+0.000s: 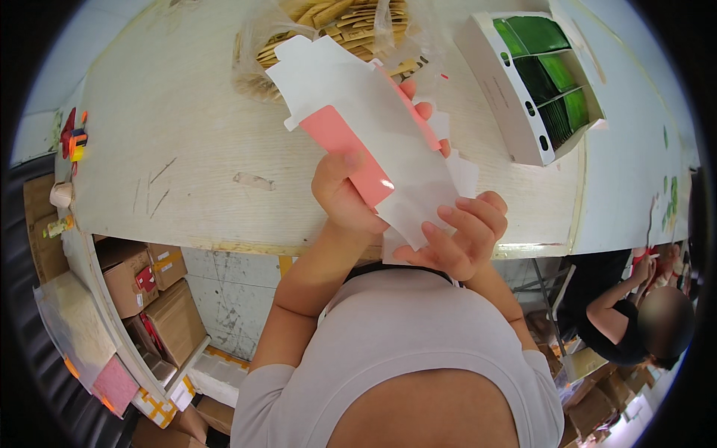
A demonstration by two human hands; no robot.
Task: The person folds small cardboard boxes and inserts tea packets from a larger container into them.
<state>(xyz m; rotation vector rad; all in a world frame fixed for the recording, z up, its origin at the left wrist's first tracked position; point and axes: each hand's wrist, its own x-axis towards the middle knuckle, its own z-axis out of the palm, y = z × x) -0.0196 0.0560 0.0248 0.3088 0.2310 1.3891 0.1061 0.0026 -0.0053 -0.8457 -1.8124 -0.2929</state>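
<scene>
A cut and creased card box blank (386, 134), white inside with pink outer panels, is held up above the table, partly folded. My left hand (344, 187) grips it, thumb on the near pink panel; fingertips show past its far pink edge. At the blank's lower end is my right hand (465, 235), palm up with fingers spread and curled; some fingertips are at or beside the white flap, and contact cannot be told. More white card flaps (464, 171) show behind the blank on its right side.
A clear plastic bag (252, 73) of flat kraft-brown pieces lies beyond the blank. At the right stands a white divided box (493, 89) with green packets (538, 36). Cardboard boxes (129, 280) fill a shelf below left. A person (622, 330) in black is at the far right.
</scene>
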